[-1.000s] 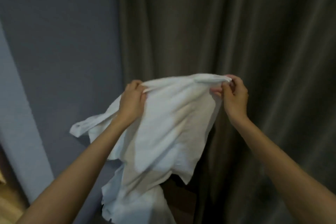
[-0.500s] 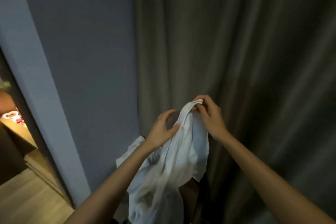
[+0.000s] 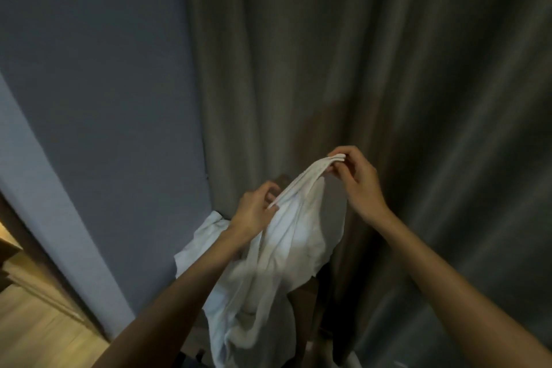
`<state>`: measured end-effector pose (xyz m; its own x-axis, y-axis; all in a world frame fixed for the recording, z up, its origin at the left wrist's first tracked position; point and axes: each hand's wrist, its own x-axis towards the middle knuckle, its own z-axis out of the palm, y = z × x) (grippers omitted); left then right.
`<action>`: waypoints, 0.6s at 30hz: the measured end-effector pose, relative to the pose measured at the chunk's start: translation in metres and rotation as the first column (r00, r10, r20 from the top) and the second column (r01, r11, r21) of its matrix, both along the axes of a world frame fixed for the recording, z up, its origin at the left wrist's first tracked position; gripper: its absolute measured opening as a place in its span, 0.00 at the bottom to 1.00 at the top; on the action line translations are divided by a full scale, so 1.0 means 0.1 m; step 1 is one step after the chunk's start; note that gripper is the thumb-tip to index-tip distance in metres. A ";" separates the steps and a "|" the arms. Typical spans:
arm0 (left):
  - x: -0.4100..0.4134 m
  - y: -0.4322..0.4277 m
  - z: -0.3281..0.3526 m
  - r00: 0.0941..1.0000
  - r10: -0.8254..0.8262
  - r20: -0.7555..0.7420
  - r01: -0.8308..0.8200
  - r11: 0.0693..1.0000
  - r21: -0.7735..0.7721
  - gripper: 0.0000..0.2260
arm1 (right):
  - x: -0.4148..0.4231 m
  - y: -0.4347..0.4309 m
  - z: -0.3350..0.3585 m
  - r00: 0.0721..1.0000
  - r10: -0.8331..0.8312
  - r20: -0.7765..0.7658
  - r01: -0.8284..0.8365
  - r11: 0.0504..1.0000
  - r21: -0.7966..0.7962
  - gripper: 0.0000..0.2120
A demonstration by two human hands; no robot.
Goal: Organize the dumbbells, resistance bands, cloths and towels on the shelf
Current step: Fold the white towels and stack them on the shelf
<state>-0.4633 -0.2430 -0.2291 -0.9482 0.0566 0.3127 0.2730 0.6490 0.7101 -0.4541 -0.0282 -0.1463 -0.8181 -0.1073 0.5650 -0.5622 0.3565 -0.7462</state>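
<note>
1. White cloth (image 3: pixel 286 248): held in the air in front of the person, clear of any surface. It hangs in loose folds from its bunched upper edge down toward the bottom of the view.
2. Right hand (image 3: pixel 357 181): raised higher than the left. Thumb and fingers are pinched closed on the top corner of the cloth's bunched edge.
3. Left hand (image 3: pixel 254 209): lower and to the left of the right hand. Fingers are curled closed around the same edge farther down, so that the edge runs taut and slanted between the 2 hands.
4. A loose flap of the cloth shows left of the left forearm; the rest drapes between both forearms.
5. Background: a dark pleated curtain (image 3: pixel 373 69) fills the centre and right, directly behind the cloth. A grey-blue wall (image 3: pixel 98 84) stands to its left.
6. Lower left corner: a strip of light wooden floor (image 3: pixel 35 334) lies beyond the wall's edge.
7. The view is dim and slightly blurred; fabric texture cannot be made out.
</note>
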 end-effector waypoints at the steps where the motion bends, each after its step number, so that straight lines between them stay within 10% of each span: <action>1: -0.01 -0.08 -0.04 0.999 0.030 0.029 -0.031 0.999 0.032 0.08 | -0.02 0.01 -0.01 1.000 -0.020 0.009 0.020 1.000 -0.020 0.07; 6: 0.05 -0.35 -0.12 0.989 0.140 -0.047 -0.119 0.944 0.309 0.07 | -0.10 0.03 -0.05 0.992 -0.105 0.075 0.105 0.994 -0.003 0.07; 11: 0.30 -0.41 -0.10 0.970 -0.192 -0.151 0.180 0.980 -0.087 0.08 | -0.21 -0.05 -0.06 0.981 -0.138 0.135 0.144 0.989 -0.035 0.09; 18: 0.50 -0.06 -0.20 0.996 -0.041 0.075 0.038 0.998 0.042 0.10 | -0.16 -0.41 -0.04 0.978 -0.157 0.135 0.168 0.983 -0.077 0.08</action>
